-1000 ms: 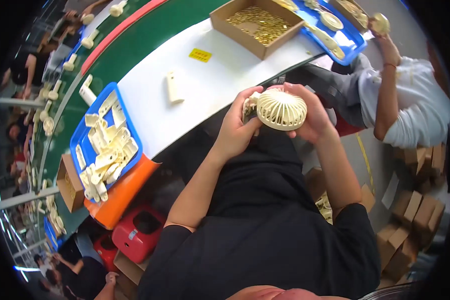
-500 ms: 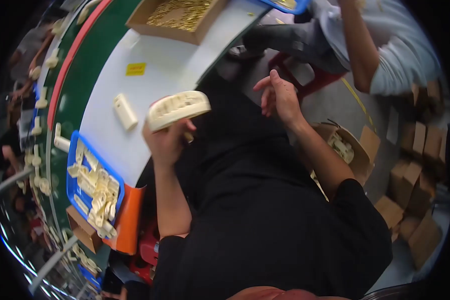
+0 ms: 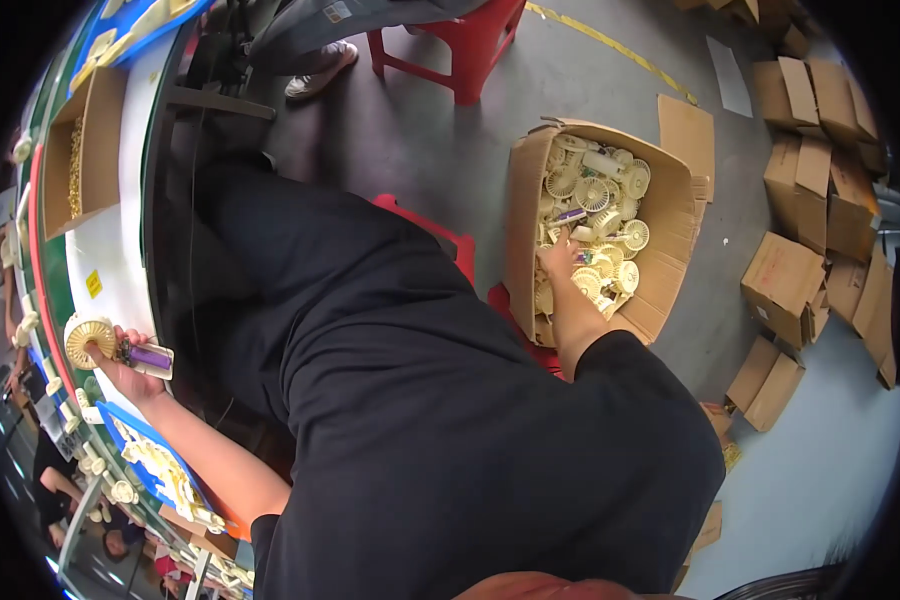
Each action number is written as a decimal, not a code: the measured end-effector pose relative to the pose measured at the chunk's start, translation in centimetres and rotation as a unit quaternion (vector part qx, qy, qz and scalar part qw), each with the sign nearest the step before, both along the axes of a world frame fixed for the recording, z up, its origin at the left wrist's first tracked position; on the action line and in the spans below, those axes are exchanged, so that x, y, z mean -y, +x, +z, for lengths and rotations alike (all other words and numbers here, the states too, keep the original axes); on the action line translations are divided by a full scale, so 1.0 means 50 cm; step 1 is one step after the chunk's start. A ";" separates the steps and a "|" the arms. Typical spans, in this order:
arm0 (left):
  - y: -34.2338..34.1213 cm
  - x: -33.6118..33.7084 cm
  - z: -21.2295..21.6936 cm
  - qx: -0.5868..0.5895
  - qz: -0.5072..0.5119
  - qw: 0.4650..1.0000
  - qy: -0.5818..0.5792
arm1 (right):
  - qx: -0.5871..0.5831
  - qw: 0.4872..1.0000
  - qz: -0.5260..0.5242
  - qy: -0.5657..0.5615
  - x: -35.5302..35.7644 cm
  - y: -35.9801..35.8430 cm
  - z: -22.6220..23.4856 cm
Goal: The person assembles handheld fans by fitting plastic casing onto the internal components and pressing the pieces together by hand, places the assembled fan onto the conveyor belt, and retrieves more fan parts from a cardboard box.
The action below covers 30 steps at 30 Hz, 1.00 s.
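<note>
My left hand [image 3: 130,378] is closed around a cream handheld fan [image 3: 88,342] over the white worktop at the left. The fan's round slotted head points up and its handle lacks a cover, so a purple battery [image 3: 151,357] shows. At the right, my right hand [image 3: 559,259] reaches down into an open cardboard box [image 3: 668,300] full of cream fan pieces [image 3: 592,193]. Its fingertips are among the fans, beside one with a purple battery [image 3: 570,216]. Whether they grip anything is hidden.
A blue tray [image 3: 142,428] of cream plastic parts sits below my left hand. Farther along the worktop [image 3: 105,250] stands a carton [image 3: 98,150] of small gold pieces. A red stool [image 3: 457,50] and a person's legs are ahead. More cardboard boxes [image 3: 785,285] line the right side.
My view has swung right toward the cardboard box. My right hand has moved from the air down into it. The fan in my left hand has turned, now showing its round head and battery.
</note>
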<state>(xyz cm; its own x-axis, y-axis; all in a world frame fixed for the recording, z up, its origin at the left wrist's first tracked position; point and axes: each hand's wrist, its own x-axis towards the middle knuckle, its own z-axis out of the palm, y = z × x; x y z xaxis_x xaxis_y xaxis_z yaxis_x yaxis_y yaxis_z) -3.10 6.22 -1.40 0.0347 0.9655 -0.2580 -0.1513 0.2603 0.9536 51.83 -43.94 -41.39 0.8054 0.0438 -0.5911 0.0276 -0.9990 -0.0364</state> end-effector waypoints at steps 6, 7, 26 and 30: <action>0.063 0.007 0.016 -0.079 0.016 0.997 0.009 | -0.033 0.993 -0.045 0.102 -0.045 0.078 0.007; 0.068 0.011 0.019 -0.079 0.022 0.997 0.004 | -0.037 0.993 -0.044 0.099 -0.038 0.071 0.000; 0.017 0.010 -0.025 -0.023 -0.036 0.996 0.076 | -0.292 0.883 -0.226 0.289 0.188 0.080 0.201; 0.019 0.007 -0.010 -0.028 -0.032 0.996 0.079 | -0.333 0.807 -0.179 0.453 0.165 0.143 0.366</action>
